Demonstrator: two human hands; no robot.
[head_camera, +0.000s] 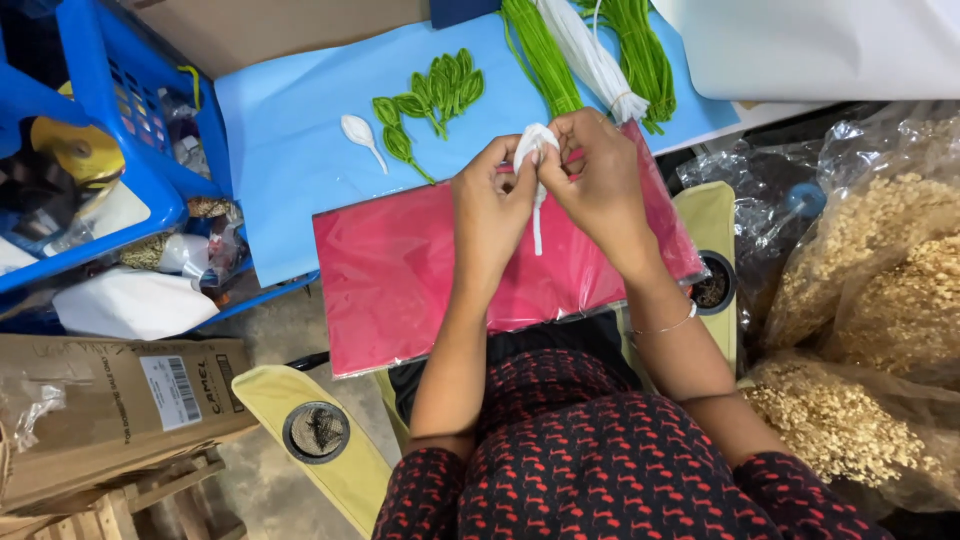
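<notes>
A white petal piece (536, 146) was pinched between the fingertips of the left hand (492, 205) and the right hand (598, 180), above a flat red packet (420, 280) in clear wrap. It looked small and folded, with a thin white stem hanging down. A brown carton (110, 410) bearing a white rectangular label (170, 392) lay at lower left; clear bags of beige filler (880, 290) were stacked at right.

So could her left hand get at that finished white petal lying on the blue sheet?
Probably yes. The white petal lies alone on the blue sheet, with nothing between it and the left hand. That hand is pinching the white fabric piece, though.
</notes>
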